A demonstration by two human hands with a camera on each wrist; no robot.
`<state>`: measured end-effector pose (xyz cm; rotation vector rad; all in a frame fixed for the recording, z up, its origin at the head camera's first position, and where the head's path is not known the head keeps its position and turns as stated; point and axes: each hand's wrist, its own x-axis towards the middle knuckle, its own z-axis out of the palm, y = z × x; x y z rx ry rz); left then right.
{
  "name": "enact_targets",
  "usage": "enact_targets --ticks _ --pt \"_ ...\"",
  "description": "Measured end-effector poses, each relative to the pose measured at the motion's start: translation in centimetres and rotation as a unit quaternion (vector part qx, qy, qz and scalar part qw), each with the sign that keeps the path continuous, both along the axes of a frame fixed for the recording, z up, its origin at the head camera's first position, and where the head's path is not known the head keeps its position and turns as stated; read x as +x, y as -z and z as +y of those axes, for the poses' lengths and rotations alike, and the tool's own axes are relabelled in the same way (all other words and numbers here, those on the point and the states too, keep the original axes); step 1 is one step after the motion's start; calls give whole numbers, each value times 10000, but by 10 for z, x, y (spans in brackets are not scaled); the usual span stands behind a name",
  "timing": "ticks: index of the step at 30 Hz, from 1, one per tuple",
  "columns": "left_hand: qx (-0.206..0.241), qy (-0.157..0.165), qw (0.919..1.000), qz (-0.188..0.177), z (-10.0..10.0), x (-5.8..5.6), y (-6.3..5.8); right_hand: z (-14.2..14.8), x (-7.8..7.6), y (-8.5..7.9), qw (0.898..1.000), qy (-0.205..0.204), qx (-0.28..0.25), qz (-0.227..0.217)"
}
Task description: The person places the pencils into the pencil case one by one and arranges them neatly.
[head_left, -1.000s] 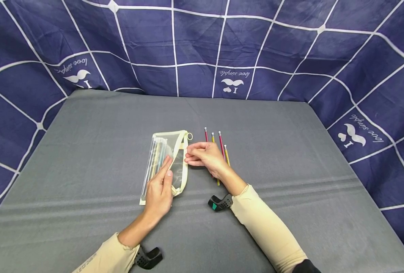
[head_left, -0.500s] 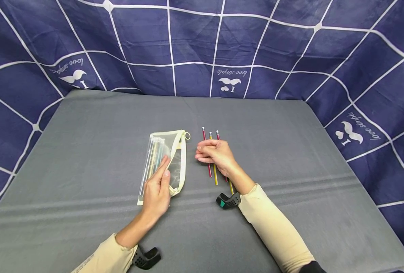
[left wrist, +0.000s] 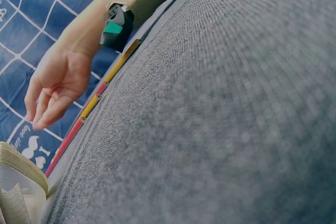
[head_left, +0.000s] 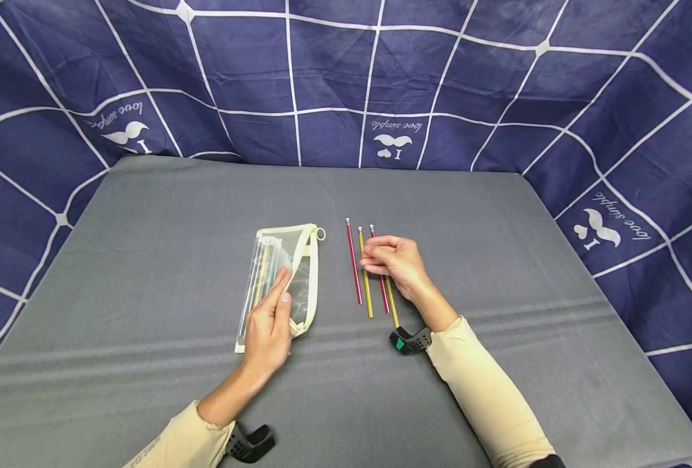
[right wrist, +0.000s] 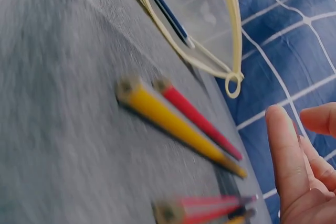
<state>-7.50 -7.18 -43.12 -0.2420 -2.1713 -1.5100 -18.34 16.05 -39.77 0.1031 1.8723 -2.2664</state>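
A see-through pencil case (head_left: 287, 246) with cream edging lies on the grey table, its zip side spread toward the right. My left hand (head_left: 268, 328) grips it near the mouth, thumb at the opening and fingers over the front. Slim pen-like sticks (head_left: 262, 273) show inside it. To the right lie a red pencil (head_left: 354, 266), a yellow pencil (head_left: 368, 296), a second red pencil (head_left: 383, 296) and a second yellow pencil (head_left: 392, 304), roughly side by side. Above the right-hand pair hovers my right hand (head_left: 398, 263), loosely bent. Its thumb and forefinger stand apart in the right wrist view.
A ring pull (right wrist: 233, 85) hangs at the corner of the case's mouth. The grey padded tabletop (head_left: 176, 214) stretches around everything, with a fold running across its front part. A blue checked cloth (head_left: 334, 71) rises behind and at both sides.
My right hand has drawn away from the mouth of the pencil case and moved right over the pencils, uncovering the left red and yellow ones. My left hand has kept its grip.
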Motion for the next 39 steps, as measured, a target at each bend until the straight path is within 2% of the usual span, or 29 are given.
enact_targets --ticks 5,9,13,17,21,24,31,39 --pt "7 14 10000 11 -1 0 -1 18 -5 0 9999 76 92 29" --pt "48 64 10000 12 -1 -1 0 35 -10 2 9993 121 344 -111" --pt "56 66 10000 -16 -1 -1 0 49 -13 5 9965 -122 739 -380" --pt "22 59 10000 -17 -1 0 -2 57 -13 5 9870 -615 1358 -602" --pt "-13 42 10000 -2 -1 0 -2 59 -12 3 9714 -1103 1966 -749" --pt "-6 24 10000 -7 -1 0 -2 59 -12 0 9612 -1357 2236 -880" --pt "26 57 10000 -71 -1 0 -1 57 -9 -3 9498 -1432 2570 -1065" --pt "28 61 9999 -97 -1 0 -1 56 -8 -4 9453 -1485 2684 -1108"
